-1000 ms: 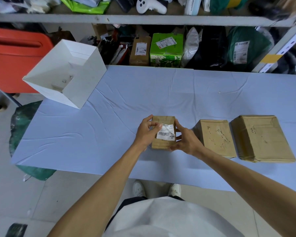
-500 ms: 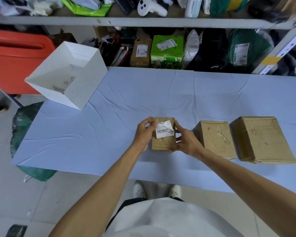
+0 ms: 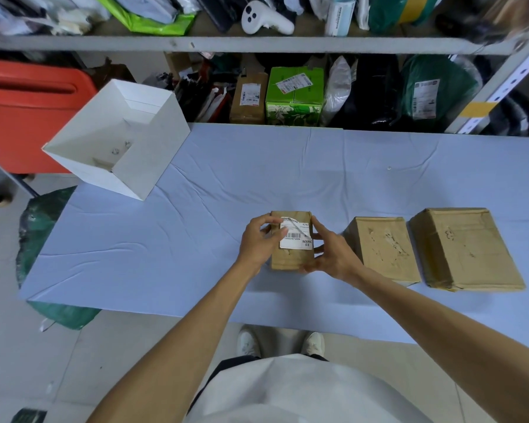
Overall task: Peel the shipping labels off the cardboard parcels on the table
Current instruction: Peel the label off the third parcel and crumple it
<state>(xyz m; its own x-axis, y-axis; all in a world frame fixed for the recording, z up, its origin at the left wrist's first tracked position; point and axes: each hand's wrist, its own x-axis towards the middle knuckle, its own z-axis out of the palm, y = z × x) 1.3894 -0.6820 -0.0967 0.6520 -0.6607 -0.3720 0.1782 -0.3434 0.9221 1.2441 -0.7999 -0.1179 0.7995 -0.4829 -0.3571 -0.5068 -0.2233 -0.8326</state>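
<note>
A small brown cardboard parcel [image 3: 289, 260] sits on the blue-covered table [image 3: 196, 239] near its front edge. A white shipping label [image 3: 300, 241] with a barcode lies on its top, its upper left part lifted and creased. My left hand [image 3: 260, 239] pinches the label's left edge with thumb and fingertips. My right hand [image 3: 333, 254] grips the parcel's right side and steadies it. Two larger brown parcels, the middle one [image 3: 384, 248] and the right one [image 3: 461, 247], lie to the right with torn patches and no label on top.
An open white box [image 3: 119, 138] stands tilted on the table's back left corner. Shelves behind hold a green box [image 3: 293, 96], labelled parcels and bags. A red container [image 3: 28, 111] is at far left, a green bag [image 3: 40, 221] under the table's left end.
The label's upper left part has come further off the parcel and folded over. My left hand stays pinching it, and my right hand keeps holding the parcel.
</note>
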